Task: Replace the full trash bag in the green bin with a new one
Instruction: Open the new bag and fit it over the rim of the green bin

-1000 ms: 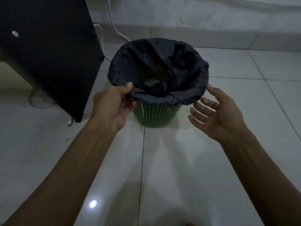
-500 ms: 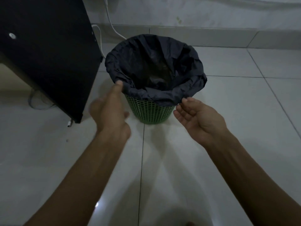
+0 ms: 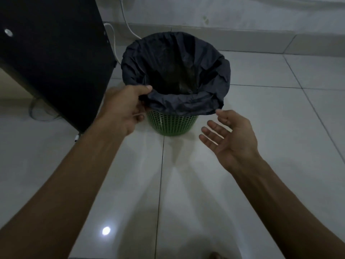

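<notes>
Since half a second ago the left hand [image 3: 124, 107] has closed onto the black trash bag [image 3: 188, 104], where before it only reached toward the near-left rim with the fingers extended. Its thumb now lies over the top of the folded-over plastic and the other fingers curl beneath, pinching the bag's edge at the near-left of the rim. The right hand [image 3: 231, 139] has drawn back from under the bag's front overhang and spread out: it is held palm up, fingers wide and relaxed, holding nothing. Its thumb tip sits just beside the lower right corner of the overhang, and I cannot tell whether it touches the plastic.

The green bin [image 3: 171, 124] stands upright on the tiled floor [image 3: 205, 193], between and slightly beyond the two hands. The bag lines it and folds down over the rim all round, so only the lower, perforated part of the bin's wall shows. The inside of the bag is dark and its contents cannot be made out.

A black cabinet panel [image 3: 56, 58] stands to the left of the bin, close to it, and a white cable [image 3: 128, 28] runs down the wall behind.
</notes>
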